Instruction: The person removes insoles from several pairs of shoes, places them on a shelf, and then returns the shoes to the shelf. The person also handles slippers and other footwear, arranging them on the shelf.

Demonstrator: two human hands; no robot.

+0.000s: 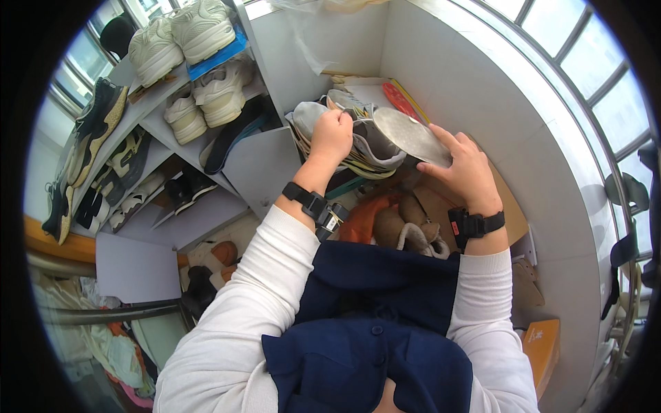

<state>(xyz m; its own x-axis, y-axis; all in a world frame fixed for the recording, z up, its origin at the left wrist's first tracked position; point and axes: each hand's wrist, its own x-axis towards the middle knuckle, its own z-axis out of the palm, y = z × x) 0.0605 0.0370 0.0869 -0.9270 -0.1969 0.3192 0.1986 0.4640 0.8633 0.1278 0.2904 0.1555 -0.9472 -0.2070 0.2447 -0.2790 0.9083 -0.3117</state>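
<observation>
The grey sneaker (365,141) held between both hands looks like matt mesh cloth with smooth, ridged rubber at the sole, and the grey insole (407,134) under the right hand (463,168) has a dull, felt-like face. The shelf (258,165) at the left is of smooth, matt, grey-white painted board, carrying cream cloth-and-leather shoes (180,34). Near the right, the box (544,347) is plain orange-brown cardboard, and the boots (406,230) below the hands look like soft brown suede with fleecy lining.

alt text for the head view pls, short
A person's left hand grips a grey sneaker while the right hand holds its flat grey insole. A white shoe rack full of sneakers stands at left; brown boots lie below the hands.
</observation>
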